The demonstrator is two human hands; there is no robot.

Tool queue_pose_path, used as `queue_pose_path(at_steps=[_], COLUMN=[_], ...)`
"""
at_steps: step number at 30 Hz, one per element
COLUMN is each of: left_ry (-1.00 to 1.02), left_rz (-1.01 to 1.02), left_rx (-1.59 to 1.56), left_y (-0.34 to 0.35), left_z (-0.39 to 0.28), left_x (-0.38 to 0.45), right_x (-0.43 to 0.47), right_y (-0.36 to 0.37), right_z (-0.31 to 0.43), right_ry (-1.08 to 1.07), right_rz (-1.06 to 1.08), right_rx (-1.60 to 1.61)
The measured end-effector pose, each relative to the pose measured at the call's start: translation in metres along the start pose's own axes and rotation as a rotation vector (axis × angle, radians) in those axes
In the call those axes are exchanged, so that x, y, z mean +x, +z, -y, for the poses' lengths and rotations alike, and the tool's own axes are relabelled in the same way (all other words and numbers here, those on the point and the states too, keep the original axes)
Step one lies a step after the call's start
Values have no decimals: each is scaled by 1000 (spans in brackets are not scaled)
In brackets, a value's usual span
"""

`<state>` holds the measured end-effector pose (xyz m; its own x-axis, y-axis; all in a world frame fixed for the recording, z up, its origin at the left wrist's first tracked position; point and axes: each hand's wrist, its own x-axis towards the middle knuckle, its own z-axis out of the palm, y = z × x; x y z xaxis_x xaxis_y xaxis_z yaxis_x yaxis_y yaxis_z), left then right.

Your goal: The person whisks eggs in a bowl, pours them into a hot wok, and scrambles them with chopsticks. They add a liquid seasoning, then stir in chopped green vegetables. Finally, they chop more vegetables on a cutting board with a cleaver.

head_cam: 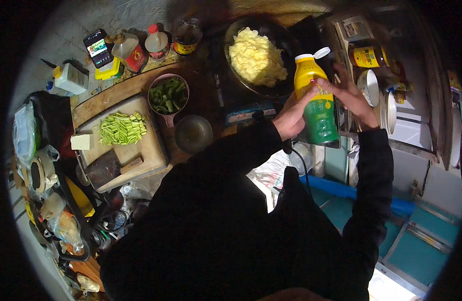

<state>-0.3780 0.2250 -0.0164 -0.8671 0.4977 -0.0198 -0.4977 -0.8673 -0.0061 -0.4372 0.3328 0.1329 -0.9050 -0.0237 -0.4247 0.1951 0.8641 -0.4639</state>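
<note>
My left hand (292,117) is closed around a yellow and green plastic condiment bottle (318,113), which stands nearly upright in its grip. Its white flip-top cap (322,53) is lifted open. At the bottle's right side is my right hand (352,96), with the fingers spread and the thumb against the label. Just beyond the bottle, a dark wok (231,69) holds a heap of pale yellow food (255,56) that looks like scrambled egg. What the wok rests on is mostly in shadow.
Left of the wok are a pink-rimmed strainer (170,119) of green vegetables and a metal bowl (193,134). A cutting board (136,161) bears chopped green stems (122,128), a white block (81,142) and a cleaver (103,170). Sauce bottles (156,43) and a phone (99,49) line the back.
</note>
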Motion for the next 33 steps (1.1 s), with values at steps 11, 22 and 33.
queue_pose_path(at_steps=[11,22,33], left_ry=[58,-37,20], left_rz=[-25,-34,-72], left_rx=[-251,-322,-306], left_y=[-1,1,4], left_z=[13,15,12], left_x=[20,5,1], right_x=[7,21,30], right_y=[-6,-17,-18], right_z=[7,9,16], right_ry=[5,18,-52], right_rz=[226,278,358], right_rx=[52,37,-35])
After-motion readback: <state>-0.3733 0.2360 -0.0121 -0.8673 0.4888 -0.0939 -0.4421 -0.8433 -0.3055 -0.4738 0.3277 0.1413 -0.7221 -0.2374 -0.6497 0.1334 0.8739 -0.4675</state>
